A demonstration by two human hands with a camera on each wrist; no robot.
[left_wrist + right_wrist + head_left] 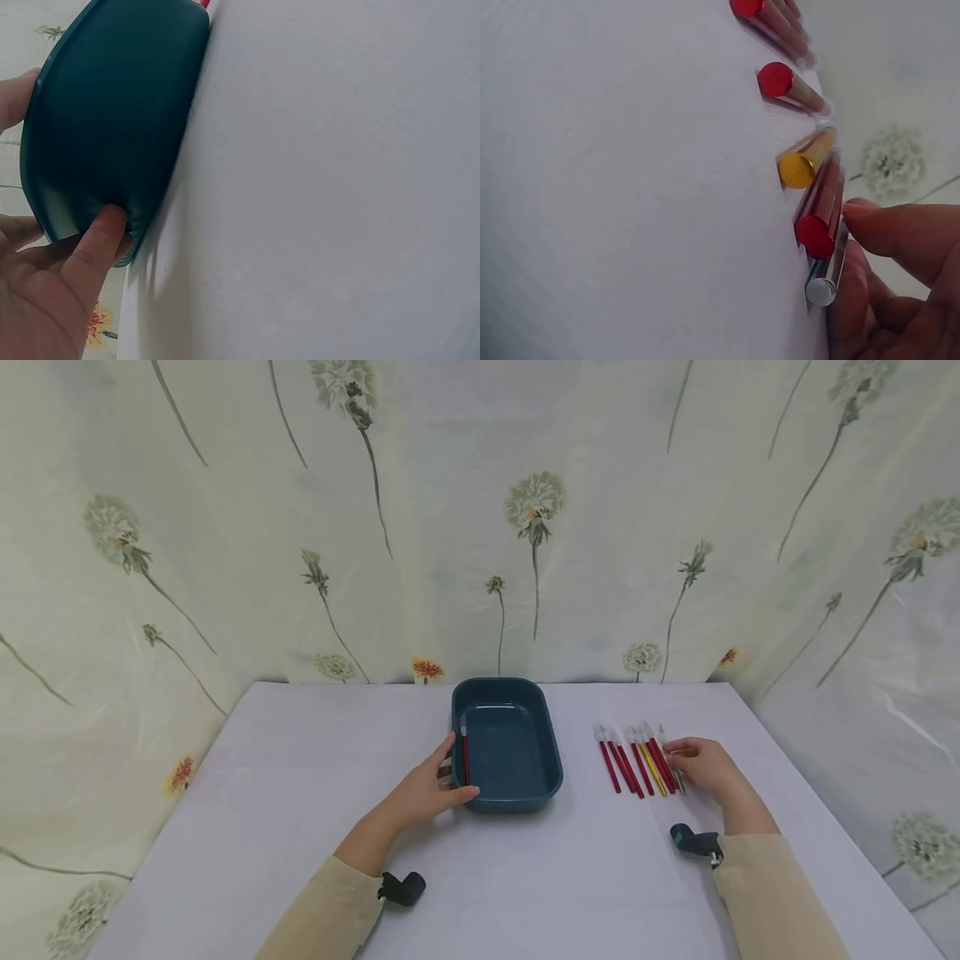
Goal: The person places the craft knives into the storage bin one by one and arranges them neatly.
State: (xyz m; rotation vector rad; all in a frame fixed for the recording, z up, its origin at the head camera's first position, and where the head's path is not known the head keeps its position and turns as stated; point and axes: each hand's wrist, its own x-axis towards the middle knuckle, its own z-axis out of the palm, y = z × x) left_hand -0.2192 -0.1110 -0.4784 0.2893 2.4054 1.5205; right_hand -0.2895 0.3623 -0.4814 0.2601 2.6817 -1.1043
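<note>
A dark teal tray (517, 752) stands on the table, with one red pen-like stick (465, 750) lying along its left inner wall. My left hand (423, 789) grips the tray's left side, thumb at the near rim and fingers on the outer wall; the left wrist view shows the fingers on the tray's wall (112, 112). To the right lies a row of several red pens (630, 768) with clear caps, plus a yellow pen (654, 770). At the row's right end my right hand (705, 766) pinches a clear, silvery pen (826, 281) between thumb and fingers.
A white cloth covers the table (525, 885). Curtains printed with dandelions (450, 527) hang behind and at both sides, close to the tray's far end. A small black camera (405, 888) sits on each wrist.
</note>
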